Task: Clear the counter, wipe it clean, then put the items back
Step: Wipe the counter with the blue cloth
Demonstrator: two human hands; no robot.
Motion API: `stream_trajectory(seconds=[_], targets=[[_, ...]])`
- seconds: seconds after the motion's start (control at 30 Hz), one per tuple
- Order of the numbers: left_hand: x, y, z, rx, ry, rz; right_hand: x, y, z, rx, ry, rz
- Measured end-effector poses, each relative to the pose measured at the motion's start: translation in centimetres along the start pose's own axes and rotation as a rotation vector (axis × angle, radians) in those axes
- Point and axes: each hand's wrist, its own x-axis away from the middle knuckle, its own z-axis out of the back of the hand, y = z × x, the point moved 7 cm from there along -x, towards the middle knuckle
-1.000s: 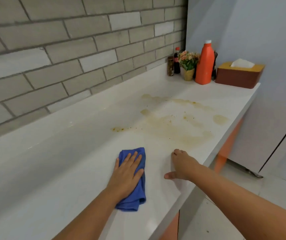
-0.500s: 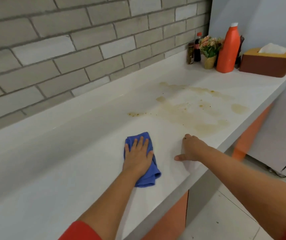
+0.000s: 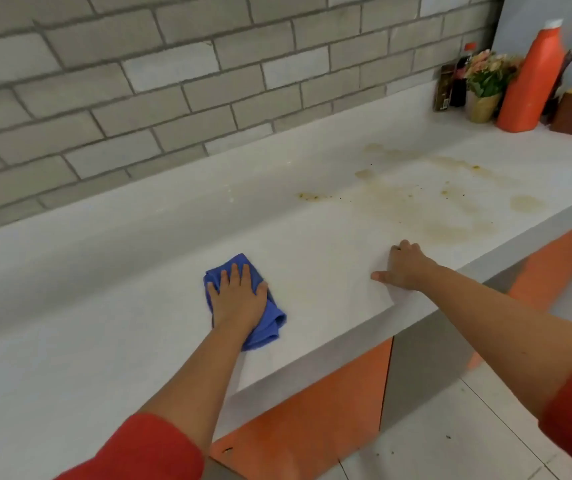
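Left hand (image 3: 237,299) flat, spread, pressing blue cloth (image 3: 272,323) onto counter (image 3: 104,341). Right hand (image 3: 404,268) braced at 3 o'clock, loosely bent, empty. Stains (image 3: 450,216) at 2 o'clock: advise firm, overlapping strokes.

A grey brick wall (image 3: 173,74) runs along the back. Low down, orange cupboard doors (image 3: 312,420) stand by a pale tiled floor (image 3: 450,445).
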Motion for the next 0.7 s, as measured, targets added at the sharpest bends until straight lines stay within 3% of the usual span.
stream_trajectory(seconds=[0.13,0.3,0.4,0.53,0.63,0.7], targets=[[4.8,5.4,-1.2,0.049,-0.021,-0.185,0.6,-1.3,0.3,-0.062,0.085,0.032],[11.8,1.4,-1.1,0.097,0.0,-0.303,3.4,-6.1,-0.3,-0.019,0.344,0.24],[13.0,-3.1,-0.7,0.1,-0.015,-0.251,4.4,-7.3,-0.9,0.0,0.397,0.321],[11.1,-6.2,-0.4,0.082,-0.013,-0.012,5.0,-6.4,-0.7,-0.038,0.382,0.353],[9.6,-2.8,-0.7,0.023,0.008,0.14,5.3,-5.1,-1.1,-0.048,0.35,0.338],[8.1,1.5,-0.9,0.017,-0.013,0.093,5.4,-4.4,-1.4,-0.079,0.341,0.289]])
